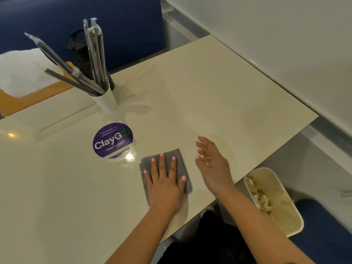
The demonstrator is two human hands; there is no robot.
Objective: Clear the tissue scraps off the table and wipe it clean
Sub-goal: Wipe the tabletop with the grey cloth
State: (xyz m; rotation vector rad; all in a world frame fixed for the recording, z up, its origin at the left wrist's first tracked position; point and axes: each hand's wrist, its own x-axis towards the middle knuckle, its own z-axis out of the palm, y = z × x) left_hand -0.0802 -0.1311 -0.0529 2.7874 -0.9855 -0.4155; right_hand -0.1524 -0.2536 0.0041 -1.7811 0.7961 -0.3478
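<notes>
A folded grey cloth (182,159) lies flat on the cream table (219,96), near its front edge. My left hand (165,183) presses down on the cloth with straight, spread fingers. My right hand (211,164) hovers just right of the cloth, fingers relaxed and holding nothing. Tissue scraps (261,197) sit inside a cream bin (285,220) below the table's right front edge.
A white cup of wrapped straws (102,96) stands at the back left. A round purple "ClayGo" sticker (112,140) is stuck to the table left of the cloth. White tissue paper (21,71) and an orange tray (22,100) lie at far left. Blue seating runs behind.
</notes>
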